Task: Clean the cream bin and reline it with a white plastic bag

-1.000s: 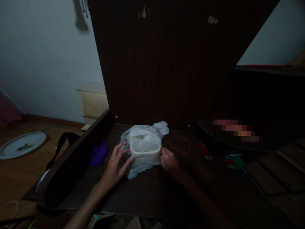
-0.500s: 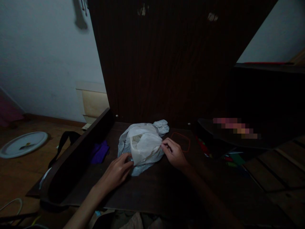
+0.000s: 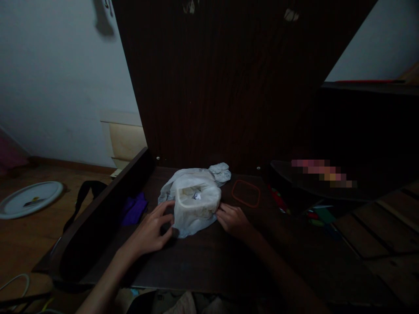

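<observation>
A whitish plastic container (image 3: 196, 205) sits inside a thin white plastic bag (image 3: 188, 181) on a dark wooden table (image 3: 209, 261). My left hand (image 3: 149, 231) rests at the bag's left side, fingers spread and touching the plastic. On the container's right side, my right hand (image 3: 232, 220) pinches the bag's edge against the wall. The container's top is uncovered and something pale with a dark spot lies inside.
A red rectangular ring (image 3: 246, 193) lies right of the bag. A purple cloth (image 3: 134, 208) lies at the left by a raised dark board (image 3: 98, 218). Coloured small things (image 3: 314, 216) sit at the right. A white round plate (image 3: 29, 198) is on the floor.
The bag, pulled up over the container half a second ago, is now down around its sides, baring the top. My right hand dropped lower and my left hand opened its fingers.
</observation>
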`<state>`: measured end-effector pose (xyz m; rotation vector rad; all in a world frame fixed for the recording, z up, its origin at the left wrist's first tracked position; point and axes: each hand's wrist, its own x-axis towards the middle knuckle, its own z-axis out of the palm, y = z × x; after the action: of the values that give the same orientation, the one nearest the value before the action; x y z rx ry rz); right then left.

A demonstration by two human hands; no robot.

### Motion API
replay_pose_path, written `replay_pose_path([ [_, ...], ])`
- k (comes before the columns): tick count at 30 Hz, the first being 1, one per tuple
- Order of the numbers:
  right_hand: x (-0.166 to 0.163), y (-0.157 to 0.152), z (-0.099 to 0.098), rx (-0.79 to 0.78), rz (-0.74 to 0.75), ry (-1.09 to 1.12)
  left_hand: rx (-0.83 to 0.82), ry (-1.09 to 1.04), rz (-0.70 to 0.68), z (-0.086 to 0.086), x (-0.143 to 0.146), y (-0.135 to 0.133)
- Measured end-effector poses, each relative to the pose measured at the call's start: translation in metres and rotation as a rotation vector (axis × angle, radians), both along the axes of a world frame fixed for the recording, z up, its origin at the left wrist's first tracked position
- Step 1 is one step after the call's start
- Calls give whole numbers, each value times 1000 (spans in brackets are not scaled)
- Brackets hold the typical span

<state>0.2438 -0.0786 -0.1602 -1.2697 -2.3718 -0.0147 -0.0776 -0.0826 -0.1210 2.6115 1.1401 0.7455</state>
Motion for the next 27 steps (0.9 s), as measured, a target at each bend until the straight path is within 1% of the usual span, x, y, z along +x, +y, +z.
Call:
replay_pose_path([
  [2, 1, -1, -3, -16, -7, -6, -38, -33, 2, 4, -3, 2],
  [4, 4, -1, 0, -24, -18, 9, -73, -103, 29, 7, -5, 6],
  [6, 8, 2, 11, -26, -36, 43, -101, -185, 87, 12, -6, 10],
  [9, 10, 14, 36, -19, -67, 136, -123, -302, 158, 20, -4, 20],
  [10, 9, 20, 46, -15, -84, 198, -126, -337, 160, 22, -2, 24],
  [11, 7, 26, 54, -56, -98, 362, -127, -368, 158, 25, 0, 28],
  [13, 0, 39, 68, -197, -61, 647, -126, -412, 156, 30, 6, 37],
  [15, -7, 52, 76, -333, -4, 797, -135, -430, 161, 33, 10, 47],
  [17, -13, 65, 77, -378, 26, 857, -175, -453, 165, 33, 14, 56],
  [19, -15, 77, 74, -372, 22, 880, -238, -484, 170, 30, 17, 65],
  [24, -17, 101, 59, -353, -17, 900, -365, -605, 198, 21, 19, 81],
  [27, -22, 111, 48, -329, -25, 891, -423, -573, 175, 18, 19, 86],
])
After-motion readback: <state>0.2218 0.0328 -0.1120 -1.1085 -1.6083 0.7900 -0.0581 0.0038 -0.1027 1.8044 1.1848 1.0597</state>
